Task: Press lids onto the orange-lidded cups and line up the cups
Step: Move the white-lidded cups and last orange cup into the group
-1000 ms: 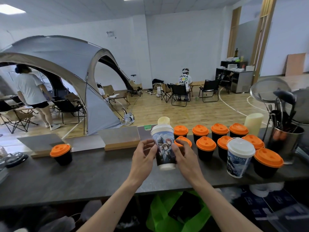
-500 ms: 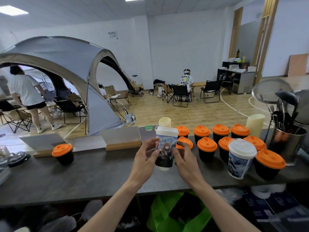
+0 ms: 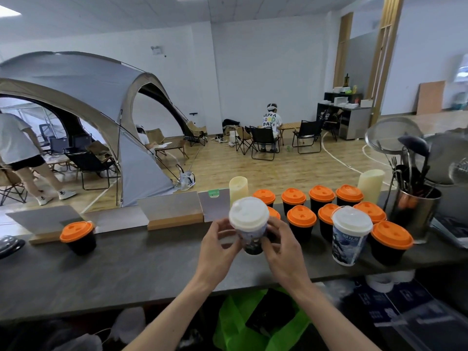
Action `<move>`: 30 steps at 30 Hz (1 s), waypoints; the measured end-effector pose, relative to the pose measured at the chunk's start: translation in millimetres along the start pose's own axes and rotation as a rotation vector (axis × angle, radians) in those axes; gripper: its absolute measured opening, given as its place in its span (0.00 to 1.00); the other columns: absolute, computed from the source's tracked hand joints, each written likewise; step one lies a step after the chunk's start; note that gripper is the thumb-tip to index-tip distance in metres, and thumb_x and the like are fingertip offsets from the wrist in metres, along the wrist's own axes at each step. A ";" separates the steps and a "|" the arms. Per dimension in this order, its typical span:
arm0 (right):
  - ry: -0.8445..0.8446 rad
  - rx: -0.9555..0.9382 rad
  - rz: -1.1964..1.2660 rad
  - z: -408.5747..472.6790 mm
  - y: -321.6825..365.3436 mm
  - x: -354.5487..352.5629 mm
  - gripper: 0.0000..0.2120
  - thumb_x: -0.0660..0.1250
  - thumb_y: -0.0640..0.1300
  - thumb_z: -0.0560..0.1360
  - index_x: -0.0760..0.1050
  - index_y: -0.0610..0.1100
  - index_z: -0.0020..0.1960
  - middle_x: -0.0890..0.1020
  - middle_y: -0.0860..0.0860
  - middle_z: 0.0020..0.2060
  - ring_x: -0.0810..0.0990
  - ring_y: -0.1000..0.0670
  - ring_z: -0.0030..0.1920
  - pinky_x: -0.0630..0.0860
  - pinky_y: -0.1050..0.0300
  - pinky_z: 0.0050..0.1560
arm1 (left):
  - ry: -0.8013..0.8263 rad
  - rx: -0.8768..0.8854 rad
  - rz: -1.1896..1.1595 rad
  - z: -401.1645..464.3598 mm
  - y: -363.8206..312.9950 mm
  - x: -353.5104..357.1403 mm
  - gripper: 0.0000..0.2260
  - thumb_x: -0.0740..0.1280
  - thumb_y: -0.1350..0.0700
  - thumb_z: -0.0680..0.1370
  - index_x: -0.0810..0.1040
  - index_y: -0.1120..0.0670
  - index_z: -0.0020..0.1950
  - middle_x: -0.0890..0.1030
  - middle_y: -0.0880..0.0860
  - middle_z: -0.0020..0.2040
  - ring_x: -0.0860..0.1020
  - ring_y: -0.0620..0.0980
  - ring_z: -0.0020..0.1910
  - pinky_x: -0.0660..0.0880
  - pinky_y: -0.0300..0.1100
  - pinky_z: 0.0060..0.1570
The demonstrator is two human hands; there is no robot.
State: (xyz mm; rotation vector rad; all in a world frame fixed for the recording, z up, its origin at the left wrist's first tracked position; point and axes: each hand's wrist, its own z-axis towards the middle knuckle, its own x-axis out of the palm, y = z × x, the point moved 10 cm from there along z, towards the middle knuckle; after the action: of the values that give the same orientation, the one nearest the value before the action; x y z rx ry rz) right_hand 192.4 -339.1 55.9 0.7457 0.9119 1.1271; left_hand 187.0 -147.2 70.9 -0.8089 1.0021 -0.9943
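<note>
We grip the white-lidded printed cup (image 3: 249, 225) with left hand (image 3: 219, 240) and right hand (image 3: 279, 243), fingers curled round its sides, tilted toward us above the counter (image 3: 126, 269). Orange-lidded cups (image 3: 301, 219) cluster at 3 o'clock; a lone orange-lidded cup (image 3: 77, 236) at 9 o'clock.

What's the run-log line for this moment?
left hand: grips white-lidded cup | right hand: grips same cup | cup: tilted above counter | lone orange-lidded cup: far left, apart
</note>
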 end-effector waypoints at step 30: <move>-0.232 0.125 -0.526 -41.6 -65.2 -132.0 0.10 0.71 0.50 0.77 0.75 0.50 0.56 0.83 0.57 0.45 0.82 0.58 0.43 0.77 0.65 0.40 | 0.139 -0.129 0.120 1.8 36.7 148.3 0.18 0.80 0.54 0.73 0.77 0.47 0.58 0.83 0.44 0.49 0.82 0.39 0.49 0.80 0.35 0.48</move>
State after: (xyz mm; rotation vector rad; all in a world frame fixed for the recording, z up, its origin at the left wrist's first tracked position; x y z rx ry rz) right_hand 161.2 -481.7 10.3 0.6679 0.9147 0.5139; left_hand 229.6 -272.8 -4.9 -0.7835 1.2302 -0.8991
